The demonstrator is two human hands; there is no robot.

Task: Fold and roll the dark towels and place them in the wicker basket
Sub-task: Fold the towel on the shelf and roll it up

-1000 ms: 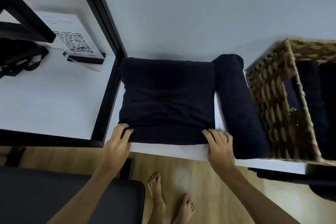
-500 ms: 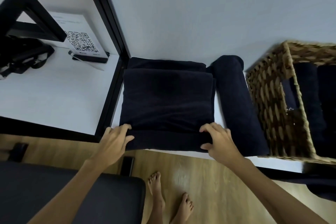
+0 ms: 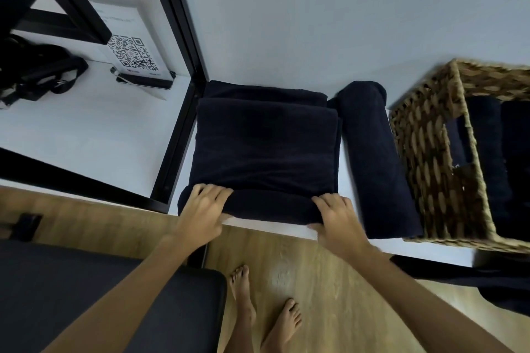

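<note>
Head view showed bare feet (image 3: 266,315) on the wooden floor (image 3: 329,281) nearest. Above them, the left hand (image 3: 202,210) and right hand (image 3: 337,216) both gripped the rolled near edge of the folded dark towel (image 3: 265,149), fingers curled over the roll, thumbs beneath, at the white table's (image 3: 272,228) front edge. A rolled towel (image 3: 372,157) lay just right, beside the wicker basket (image 3: 430,157) holding more dark rolls. Far left stood a QR-code sign (image 3: 130,54); its text was unreadable.

Four dark towels (image 3: 265,149) (two basketed), one wicker basket (image 3: 436,157), two hands (image 3: 202,208)
</note>
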